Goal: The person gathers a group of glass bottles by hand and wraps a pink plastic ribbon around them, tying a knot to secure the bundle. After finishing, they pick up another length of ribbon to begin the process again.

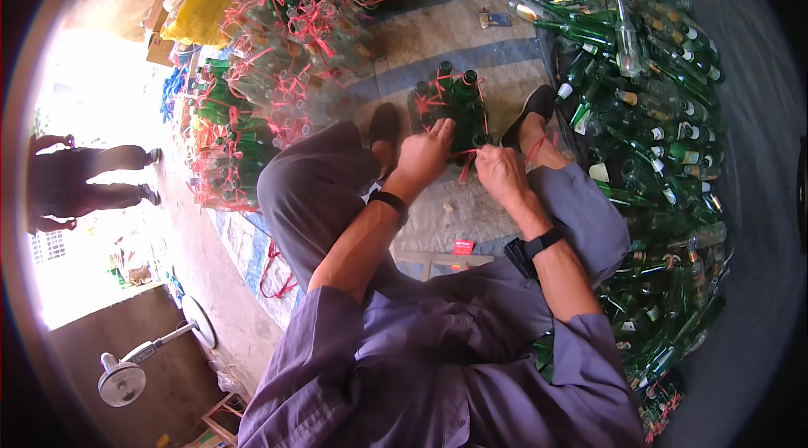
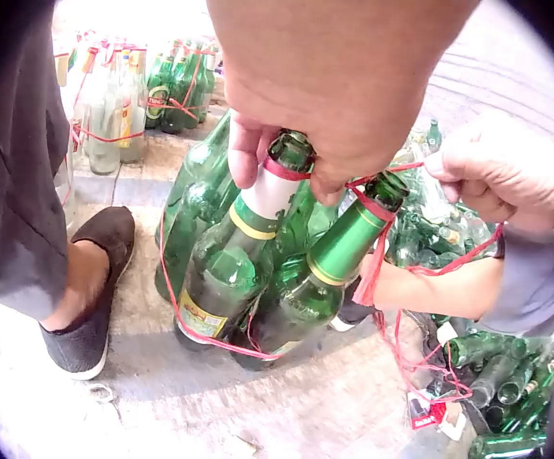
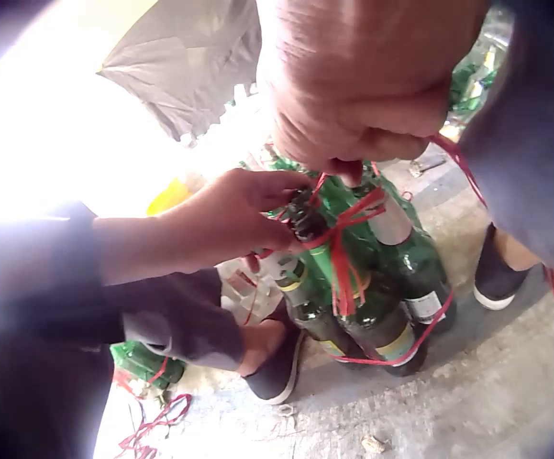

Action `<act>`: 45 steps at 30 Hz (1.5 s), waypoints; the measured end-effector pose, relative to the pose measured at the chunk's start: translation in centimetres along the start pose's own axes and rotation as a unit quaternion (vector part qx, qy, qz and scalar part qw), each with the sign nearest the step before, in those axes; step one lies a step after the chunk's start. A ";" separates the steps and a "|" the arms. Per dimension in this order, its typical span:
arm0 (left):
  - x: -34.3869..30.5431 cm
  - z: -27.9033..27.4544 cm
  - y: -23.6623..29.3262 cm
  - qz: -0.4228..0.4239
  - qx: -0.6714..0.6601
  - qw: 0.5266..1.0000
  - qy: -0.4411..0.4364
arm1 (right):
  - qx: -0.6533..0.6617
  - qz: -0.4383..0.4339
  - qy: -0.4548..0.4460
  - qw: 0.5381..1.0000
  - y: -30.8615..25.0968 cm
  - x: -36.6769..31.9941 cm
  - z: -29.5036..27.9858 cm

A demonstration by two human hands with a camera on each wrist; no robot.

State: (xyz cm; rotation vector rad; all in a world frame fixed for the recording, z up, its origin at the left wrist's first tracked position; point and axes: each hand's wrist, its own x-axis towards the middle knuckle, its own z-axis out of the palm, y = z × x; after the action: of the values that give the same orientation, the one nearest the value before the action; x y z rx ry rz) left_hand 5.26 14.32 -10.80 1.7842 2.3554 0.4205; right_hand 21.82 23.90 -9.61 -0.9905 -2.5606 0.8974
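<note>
A bundle of green glass bottles [image 1: 465, 99] stands upright on the floor between the person's feet, with red plastic twine [image 2: 221, 347] looped round its lower part. The left hand [image 1: 423, 153] grips a green bottle [image 2: 260, 199] at its neck, thumb and fingers on opposite sides. Beside it, another bottle [image 2: 339, 247] with green neck foil has red twine tied round its neck. The right hand [image 1: 502, 174] pinches a strand of this twine and holds it taut, close to the bottle tops. A loose length of twine trails from the right hand in the left wrist view.
Loose bottles [image 1: 673, 137] are heaped along the right side. Several tied bundles [image 1: 290, 53] stand at the far left, near a yellow sack [image 1: 202, 15]. A fan [image 1: 124, 381] is at lower left; another person [image 1: 93, 174] stands in the bright opening.
</note>
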 end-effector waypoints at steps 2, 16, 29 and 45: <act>0.0 -0.2 0.2 0.001 -0.005 1.000 0.004 | 0.012 0.012 0.006 1.000 1.4 0.2 0.6; 0.1 -0.8 0.5 -0.002 -0.023 1.000 -0.001 | 0.286 0.199 -0.082 0.934 7.3 0.8 6.2; 0.3 -3.1 3.3 0.099 0.000 0.994 0.041 | 0.475 0.396 -0.145 0.772 5.5 1.5 4.6; 2.0 -0.4 2.1 0.099 -0.095 0.979 -0.153 | 0.494 0.460 -0.180 0.716 6.3 2.0 6.7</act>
State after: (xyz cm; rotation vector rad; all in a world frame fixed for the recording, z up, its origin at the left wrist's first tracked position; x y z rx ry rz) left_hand 6.54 16.77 -9.66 1.8485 1.8766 0.3528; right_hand 20.76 25.87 -18.78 -1.7128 -1.1083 2.4991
